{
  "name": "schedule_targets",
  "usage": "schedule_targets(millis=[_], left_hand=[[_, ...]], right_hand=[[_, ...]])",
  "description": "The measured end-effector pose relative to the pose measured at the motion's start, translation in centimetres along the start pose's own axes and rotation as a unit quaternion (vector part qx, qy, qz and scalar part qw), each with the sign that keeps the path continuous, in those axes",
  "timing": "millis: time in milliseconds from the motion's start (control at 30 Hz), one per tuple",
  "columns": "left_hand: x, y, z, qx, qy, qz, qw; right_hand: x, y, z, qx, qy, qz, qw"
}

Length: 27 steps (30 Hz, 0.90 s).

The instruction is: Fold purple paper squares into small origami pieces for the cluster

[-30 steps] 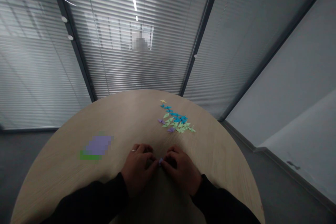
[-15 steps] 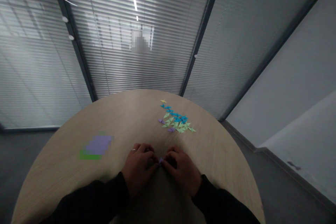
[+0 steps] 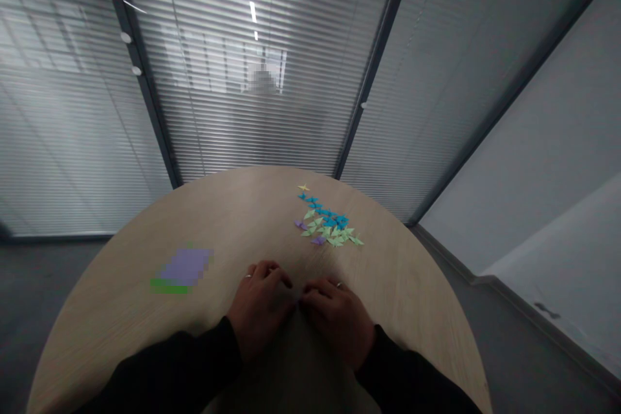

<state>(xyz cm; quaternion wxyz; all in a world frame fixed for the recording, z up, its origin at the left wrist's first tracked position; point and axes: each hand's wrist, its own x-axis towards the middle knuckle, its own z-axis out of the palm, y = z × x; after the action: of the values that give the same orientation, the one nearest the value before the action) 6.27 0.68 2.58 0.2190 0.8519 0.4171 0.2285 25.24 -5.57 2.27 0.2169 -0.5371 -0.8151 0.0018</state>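
My left hand (image 3: pixel 261 307) and my right hand (image 3: pixel 341 318) rest near the middle front of the table, fingertips almost meeting. Fingers on both are curled and pinched together around a small folded purple paper, which is now almost wholly hidden between them. Beyond the hands lies a cluster of small origami cranes: light green cranes (image 3: pixel 334 236), blue cranes (image 3: pixel 334 218), a purple crane (image 3: pixel 319 241) and a single yellow crane (image 3: pixel 303 187) at the far end. To the left is a blurred stack of purple paper (image 3: pixel 185 265) with green paper (image 3: pixel 169 286) under it.
The round wooden table (image 3: pixel 233 207) curves away on both sides. Behind it stand glass partitions with closed blinds (image 3: pixel 272 123) and dark frames. A white wall (image 3: pixel 557 174) runs along the right.
The fingers of both hands have closed in and turned downward, covering the purple paper that showed between the fingertips. The view has shifted slightly. The cranes and paper stack stay put.
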Motion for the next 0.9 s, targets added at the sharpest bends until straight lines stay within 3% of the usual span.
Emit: schedule_targets(millis=[133, 267, 400, 567, 767, 900], left_hand=[[0.2, -0.2, 0.2, 0.003, 0.014, -0.016, 1.000], [0.1, 0.0, 0.2, 0.013, 0.006, -0.018, 1.000], [-0.4, 0.2, 0.1, 0.050, -0.006, 0.030, 0.998], [-1.2, 0.0, -0.3, 0.162, -0.035, 0.211, 0.963], [-1.4, -0.8, -1.3, 0.188, -0.060, 0.207, 0.958], [-1.2, -1.1, -1.2, 0.173, -0.060, 0.212, 0.960]], right_hand=[[-0.3, -0.2, -0.7, -0.069, -0.031, -0.062, 0.995], [-1.2, -0.1, -1.1, -0.077, -0.017, -0.088, 0.993], [-1.8, 0.3, -1.1, -0.060, -0.008, -0.075, 0.995], [-2.0, 0.3, -1.0, -0.059, 0.008, -0.056, 0.997], [-1.9, 1.2, -0.9, -0.013, 0.039, -0.050, 0.998], [-1.7, 1.8, -0.5, 0.038, 0.092, 0.014, 0.995]])
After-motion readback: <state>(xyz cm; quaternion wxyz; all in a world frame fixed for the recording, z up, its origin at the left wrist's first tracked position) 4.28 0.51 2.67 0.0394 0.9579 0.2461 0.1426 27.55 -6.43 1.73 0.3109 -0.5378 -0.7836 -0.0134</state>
